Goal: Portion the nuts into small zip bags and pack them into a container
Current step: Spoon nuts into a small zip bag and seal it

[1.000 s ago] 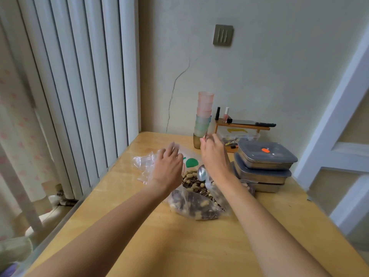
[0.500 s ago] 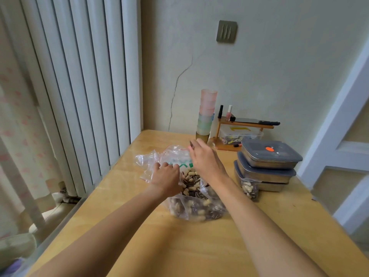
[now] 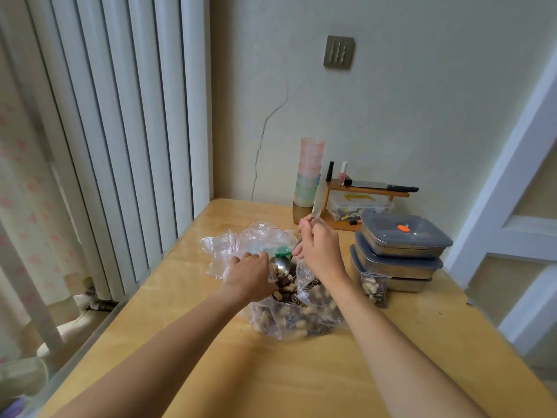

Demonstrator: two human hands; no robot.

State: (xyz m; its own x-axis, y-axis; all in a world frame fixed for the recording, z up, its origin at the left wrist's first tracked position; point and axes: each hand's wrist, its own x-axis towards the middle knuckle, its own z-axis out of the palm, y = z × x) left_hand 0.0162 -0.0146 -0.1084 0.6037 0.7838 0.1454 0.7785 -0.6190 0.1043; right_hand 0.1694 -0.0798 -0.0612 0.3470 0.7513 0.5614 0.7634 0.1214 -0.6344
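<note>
i see my right hand (image 3: 321,251) gripping a metal spoon (image 3: 281,263) over the big nut bag (image 3: 297,319), left hand (image 3: 250,274) pinching a small zip bag (image 3: 241,245) open

Nut bag (image 3: 289,315) mid-table (image 3: 301,372), zip bags (image 3: 241,245) behind-left, stacked containers (image 3: 401,254) right — cup stack (image 3: 309,176) behind.

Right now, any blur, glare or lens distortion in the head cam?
Head view: wide-angle bending bows the radiator fins and door frame; the spoon handle tip smears above the right hand; soft light, no harsh glare on the nut bag.
</note>
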